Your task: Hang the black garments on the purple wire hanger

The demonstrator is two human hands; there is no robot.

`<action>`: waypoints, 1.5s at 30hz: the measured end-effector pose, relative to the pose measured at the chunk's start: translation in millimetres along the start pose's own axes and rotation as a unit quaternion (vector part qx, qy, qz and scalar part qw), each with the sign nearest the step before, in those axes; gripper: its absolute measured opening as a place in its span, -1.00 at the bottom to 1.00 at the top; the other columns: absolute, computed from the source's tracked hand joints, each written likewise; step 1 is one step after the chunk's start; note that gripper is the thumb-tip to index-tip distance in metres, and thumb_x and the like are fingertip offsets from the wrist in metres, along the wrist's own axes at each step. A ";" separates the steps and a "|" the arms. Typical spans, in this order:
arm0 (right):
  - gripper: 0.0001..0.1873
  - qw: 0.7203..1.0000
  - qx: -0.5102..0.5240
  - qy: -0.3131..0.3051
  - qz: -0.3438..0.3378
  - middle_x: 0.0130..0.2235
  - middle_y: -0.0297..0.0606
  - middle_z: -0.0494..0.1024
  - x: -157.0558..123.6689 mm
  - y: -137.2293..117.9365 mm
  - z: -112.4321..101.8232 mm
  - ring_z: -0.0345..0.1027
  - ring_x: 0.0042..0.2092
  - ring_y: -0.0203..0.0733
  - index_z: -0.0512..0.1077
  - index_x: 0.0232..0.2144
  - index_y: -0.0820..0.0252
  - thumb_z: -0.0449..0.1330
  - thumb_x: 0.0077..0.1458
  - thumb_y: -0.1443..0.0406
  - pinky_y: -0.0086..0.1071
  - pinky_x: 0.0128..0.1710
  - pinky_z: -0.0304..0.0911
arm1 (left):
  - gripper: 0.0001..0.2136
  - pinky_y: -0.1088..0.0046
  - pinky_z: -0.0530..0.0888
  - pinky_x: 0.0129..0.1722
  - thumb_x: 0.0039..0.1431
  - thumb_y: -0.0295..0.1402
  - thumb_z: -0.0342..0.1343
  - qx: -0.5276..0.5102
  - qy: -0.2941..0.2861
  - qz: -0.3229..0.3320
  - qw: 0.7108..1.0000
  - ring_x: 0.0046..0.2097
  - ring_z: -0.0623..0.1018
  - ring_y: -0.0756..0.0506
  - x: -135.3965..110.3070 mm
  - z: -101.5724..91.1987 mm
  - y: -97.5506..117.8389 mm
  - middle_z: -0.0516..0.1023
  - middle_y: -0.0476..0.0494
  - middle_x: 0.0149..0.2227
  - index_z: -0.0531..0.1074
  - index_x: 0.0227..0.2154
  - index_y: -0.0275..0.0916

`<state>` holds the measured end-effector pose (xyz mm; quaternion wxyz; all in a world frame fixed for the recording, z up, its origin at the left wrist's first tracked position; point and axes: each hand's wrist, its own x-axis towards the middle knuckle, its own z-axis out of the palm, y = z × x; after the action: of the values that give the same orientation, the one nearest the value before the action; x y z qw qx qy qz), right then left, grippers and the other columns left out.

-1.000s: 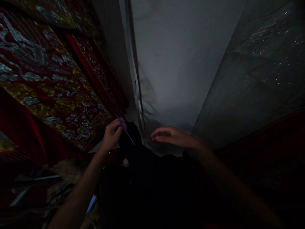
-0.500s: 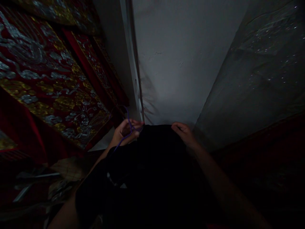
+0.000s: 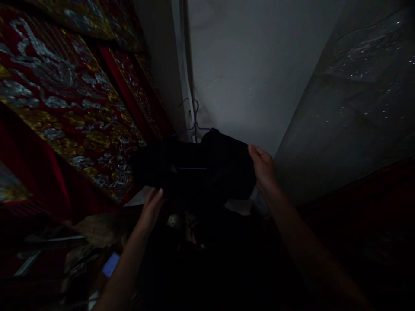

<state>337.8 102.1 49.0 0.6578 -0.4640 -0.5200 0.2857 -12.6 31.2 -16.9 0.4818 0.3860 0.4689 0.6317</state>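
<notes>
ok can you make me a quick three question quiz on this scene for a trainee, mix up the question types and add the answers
1. True or false: part of the purple clothes hanger shows above the black garment.

2. Multiple choice: what does the right hand hold?
A) the purple clothes hanger
B) the black garment
C) nothing

3. Fill the gap: the embroidered fabric at the picture's left has gold and silver patterns on a ____ ground.

Key: 1. True. 2. B. 3. Red.
</notes>
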 end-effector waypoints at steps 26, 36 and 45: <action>-0.56 0.992 -0.098 -0.064 0.035 0.09 -0.07 0.46 -189.1 67.1 94.6 0.25 0.18 0.11 0.43 -0.02 0.04 0.08 0.21 -0.05 0.07 0.22 0.12 | -0.55 0.21 0.52 0.06 -0.03 -0.18 0.32 -0.091 0.113 -0.127 0.981 0.03 0.60 -0.25 -66.3 28.7 -77.3 0.65 -0.14 -0.20 0.46 -0.04 -0.11; -0.45 0.970 -0.002 -0.175 0.170 -0.37 -0.20 0.58 -211.0 41.3 85.3 0.45 -0.26 -0.10 0.47 -0.42 0.20 0.09 0.17 -0.15 -0.33 -0.24 0.33 | -0.60 0.25 0.49 0.10 0.01 -0.35 0.28 -0.116 0.137 -0.128 0.976 0.07 0.58 -0.22 -83.6 56.5 -74.9 0.62 -0.20 -0.12 0.44 -0.05 -0.23; -0.36 0.928 -0.079 -0.278 0.234 -0.67 -0.38 0.27 -208.7 46.3 81.1 0.18 -0.61 -0.34 0.23 -0.67 0.14 0.02 0.15 -0.21 -0.44 -0.59 0.02 | -0.65 0.24 0.54 0.03 0.09 -0.36 0.28 -0.109 0.185 -0.132 0.968 0.01 0.62 -0.22 -77.3 48.1 -60.2 0.65 -0.20 -0.10 0.48 -0.03 -0.23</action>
<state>204.0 -32.8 -78.1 0.3627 -0.5253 -0.5793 0.5069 65.9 -27.5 -65.1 0.5054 0.1423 0.5245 0.6702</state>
